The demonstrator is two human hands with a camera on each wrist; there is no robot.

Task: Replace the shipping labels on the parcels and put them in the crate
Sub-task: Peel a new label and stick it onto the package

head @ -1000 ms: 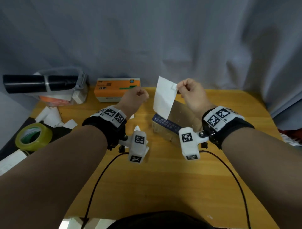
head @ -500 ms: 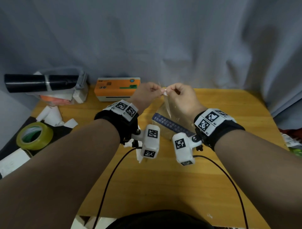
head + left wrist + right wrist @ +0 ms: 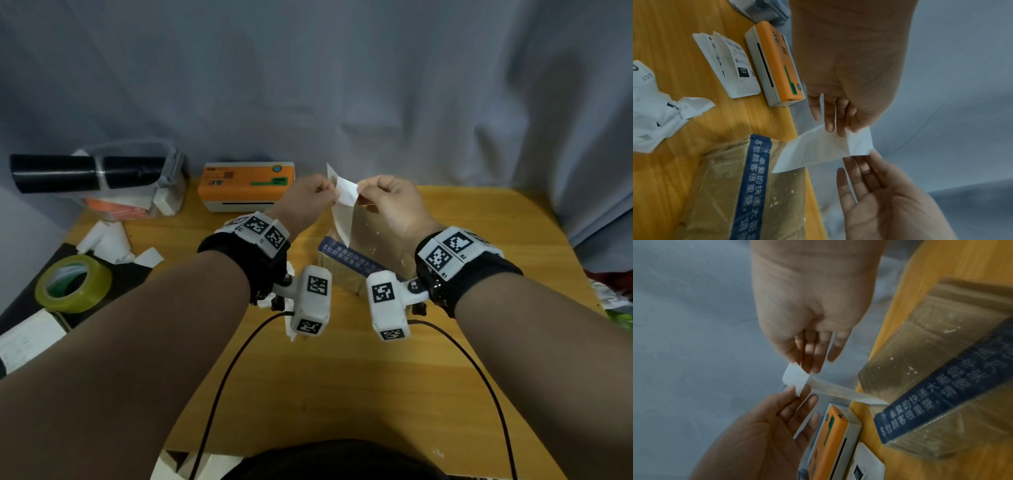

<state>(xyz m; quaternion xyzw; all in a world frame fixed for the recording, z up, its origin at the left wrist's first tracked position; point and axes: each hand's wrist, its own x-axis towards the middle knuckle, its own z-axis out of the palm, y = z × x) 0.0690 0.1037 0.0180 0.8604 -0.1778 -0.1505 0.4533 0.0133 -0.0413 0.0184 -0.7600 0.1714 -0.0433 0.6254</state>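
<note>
A white shipping label [image 3: 343, 214] hangs upright in the air above the parcel. My left hand [image 3: 329, 195] pinches its upper corner from the left, and my right hand [image 3: 359, 190] pinches the same corner from the right. In the left wrist view the corner of the label [image 3: 858, 142] is folded back between the two hands. The parcel [image 3: 380, 251] is a brown cardboard box wrapped in clear tape with a blue printed strip, and it lies on the table under my hands. The right wrist view shows the label [image 3: 797, 379] between the fingertips, edge-on, beside the parcel [image 3: 931, 361].
An orange and white label printer [image 3: 246, 186] stands at the back. A stack of printed labels [image 3: 735, 65] lies before it, with torn white scraps [image 3: 109, 241] to the left. A yellow-green tape roll [image 3: 73, 282] and a black roll [image 3: 85, 171] on a clear bin sit far left.
A second ago only my right hand held the label. My left hand came over to its top corner, and the corner now shows folded back between both hands.
</note>
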